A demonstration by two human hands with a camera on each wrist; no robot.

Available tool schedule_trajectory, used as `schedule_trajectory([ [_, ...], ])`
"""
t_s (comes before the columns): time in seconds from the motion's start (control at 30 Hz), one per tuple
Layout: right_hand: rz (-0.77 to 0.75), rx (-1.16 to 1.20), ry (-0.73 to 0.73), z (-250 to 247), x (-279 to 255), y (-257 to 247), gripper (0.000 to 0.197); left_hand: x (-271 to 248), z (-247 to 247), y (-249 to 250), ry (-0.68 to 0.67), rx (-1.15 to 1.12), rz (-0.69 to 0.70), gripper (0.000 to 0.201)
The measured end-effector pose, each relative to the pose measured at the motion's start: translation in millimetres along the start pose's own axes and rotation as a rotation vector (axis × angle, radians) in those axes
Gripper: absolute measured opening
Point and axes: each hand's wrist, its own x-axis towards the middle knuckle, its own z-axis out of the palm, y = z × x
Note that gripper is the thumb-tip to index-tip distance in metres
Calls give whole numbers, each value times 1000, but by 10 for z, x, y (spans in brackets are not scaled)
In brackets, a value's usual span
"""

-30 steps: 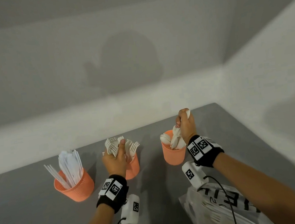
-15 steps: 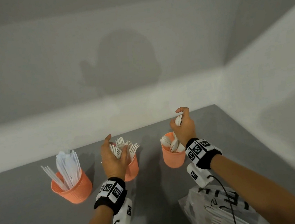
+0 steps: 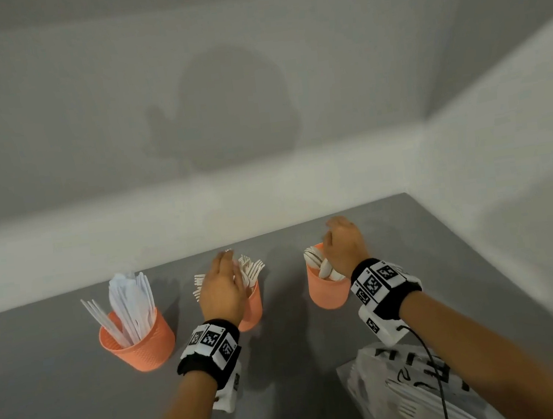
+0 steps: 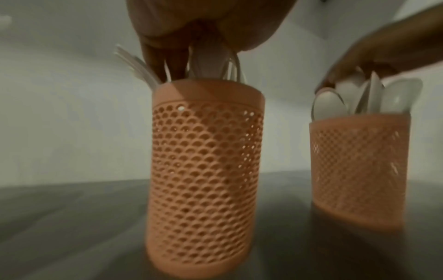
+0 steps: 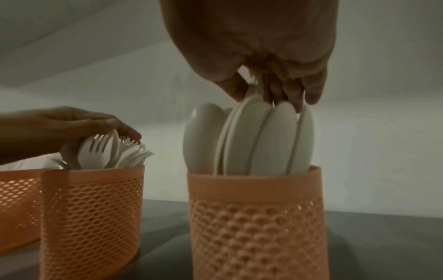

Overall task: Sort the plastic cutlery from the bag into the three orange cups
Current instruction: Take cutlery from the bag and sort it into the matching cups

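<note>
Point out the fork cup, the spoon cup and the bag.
fork cup (image 4: 206, 170), left wrist view, perforated wall.
spoon cup (image 5: 256, 223), right wrist view, front wall.
bag (image 3: 402, 388), head view, printed front.

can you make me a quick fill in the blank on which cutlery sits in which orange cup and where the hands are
The left cup holds white ____.
The left hand rests on the ____ in the middle cup.
The right hand is over the cup of ____.
The bag lies on the grey ____, near the right forearm.

Missing words: knives; forks; spoons; table
</note>
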Motion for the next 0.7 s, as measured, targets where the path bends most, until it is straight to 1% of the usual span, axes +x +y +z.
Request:
schedule_trajectory([
  [0.07, 61, -94, -72, 51, -32, 32, 31, -17, 3, 83, 8, -14, -86, 38],
  [0.13, 68, -150, -98, 73, -36, 73, 35, -56, 18, 160, 5, 13, -123, 34],
  [0.2, 44, -195, -150, 81, -39, 107, 49, -99, 33, 212, 7, 4, -156, 34],
  [0.27, 24, -219, -189, 85, -77, 117, 69, -153, 54, 238, 1, -3, -195, 34],
  [0.33, -36, -267, -195, 125, -123, 105, 85, -179, 59, 237, -16, 7, -196, 38],
  [0.37, -72, -294, -195, 146, -138, 92, 90, -191, 53, 234, -13, 21, -181, 43],
  [0.4, -93, -310, -196, 156, -136, 81, 90, -191, 39, 231, -8, 59, -155, 51],
  [0.43, -96, -320, -196, 155, -125, 75, 84, -188, 18, 242, 3, 118, -123, 58],
  [0.47, -87, -329, -193, 146, -111, 71, 74, -192, 15, 244, 14, 201, -78, 61],
  [0.5, -80, -342, -183, 138, -101, 68, 67, -198, 15, 253, 28, 279, -44, 60],
  [0.57, -98, -371, -169, 136, -111, 41, 59, -225, 37, 270, 75, 383, 49, 57],
  [0.6, -112, -370, -184, 136, -129, 18, 57, -234, 62, 264, 64, 409, 107, 56],
  [0.63, -112, -346, -211, 140, -149, -2, 54, -251, 78, 269, 20, 432, 142, 55],
  [0.67, -98, -310, -242, 133, -155, -24, 51, -257, 100, 258, -51, 449, 150, 55],
  [0.7, -77, -283, -270, 118, -145, -37, 49, -241, 114, 243, -112, 457, 122, 57],
])
